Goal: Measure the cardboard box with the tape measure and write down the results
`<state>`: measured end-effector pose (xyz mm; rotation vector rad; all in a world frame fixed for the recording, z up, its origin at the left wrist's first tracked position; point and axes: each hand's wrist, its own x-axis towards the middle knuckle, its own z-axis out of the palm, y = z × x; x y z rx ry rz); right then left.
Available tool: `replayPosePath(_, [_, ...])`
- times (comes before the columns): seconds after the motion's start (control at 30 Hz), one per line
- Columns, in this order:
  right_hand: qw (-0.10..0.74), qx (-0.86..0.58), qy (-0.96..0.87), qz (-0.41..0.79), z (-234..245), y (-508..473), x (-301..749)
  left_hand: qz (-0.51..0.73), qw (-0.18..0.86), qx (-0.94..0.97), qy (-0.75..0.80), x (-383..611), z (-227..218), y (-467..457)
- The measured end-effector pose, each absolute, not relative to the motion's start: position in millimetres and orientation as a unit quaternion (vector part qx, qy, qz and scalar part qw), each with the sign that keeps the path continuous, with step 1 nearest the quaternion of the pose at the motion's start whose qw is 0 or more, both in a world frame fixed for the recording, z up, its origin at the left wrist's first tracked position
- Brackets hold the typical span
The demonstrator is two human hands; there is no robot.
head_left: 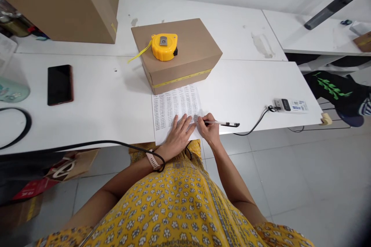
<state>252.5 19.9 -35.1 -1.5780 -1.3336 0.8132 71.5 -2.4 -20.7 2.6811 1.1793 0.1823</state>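
A sheet of paper (pixel 179 104) with several columns of small handwriting lies at the table's front edge. My left hand (pixel 180 133) rests flat on its lower part, fingers stretched out. At the sheet's right side, my right hand (pixel 209 129) is closed round a pen (pixel 224 123), whose clear barrel points out to the right; the tip is hidden by my fingers. Just behind the paper stands a closed brown cardboard box (pixel 188 42) with yellow tape along its front. On top of it sits a yellow tape measure (pixel 164 47), a short length of its blade sticking out to the left.
A larger cardboard box (pixel 58 7) stands at the back left. A phone (pixel 60 85) lies left on the white table (pixel 116 112). A black cable (pixel 95 142) runs along the front edge and over my left wrist. A power strip (pixel 290 105) lies at the right.
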Motion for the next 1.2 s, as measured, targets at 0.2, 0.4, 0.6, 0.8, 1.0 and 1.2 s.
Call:
replayPosePath(0.2, [0.444, -0.633, -0.544, 0.327, -34.8, 20.2, 251.3, 0.064, 0.104, 0.907, 0.403, 70.9, -20.8, -2.4])
replayPosePath(0.4, [0.444, -0.635, -0.533, 0.339, -35.0, 19.5, 251.2, 0.063, 0.088, 0.912, 0.396, 70.6, -21.8, -2.4])
replayPosePath(0.6, [0.455, -0.641, -0.527, 0.324, -35.8, 20.6, 253.0, 0.059, 0.065, 0.914, 0.397, 71.1, -22.5, -2.2])
replayPosePath(0.8, [0.456, -0.640, -0.533, 0.316, -34.7, 21.8, 252.5, 0.062, 0.063, 0.913, 0.398, 71.7, -23.8, -2.3])
replayPosePath(1.0, [0.458, -0.631, -0.537, 0.322, -36.4, 21.9, 252.5, 0.056, 0.071, 0.912, 0.399, 72.0, -21.8, -1.7])
replayPosePath(1.2, [0.462, -0.630, -0.535, 0.322, -36.4, 22.2, 252.9, 0.056, 0.066, 0.913, 0.399, 72.2, -22.4, -1.6])
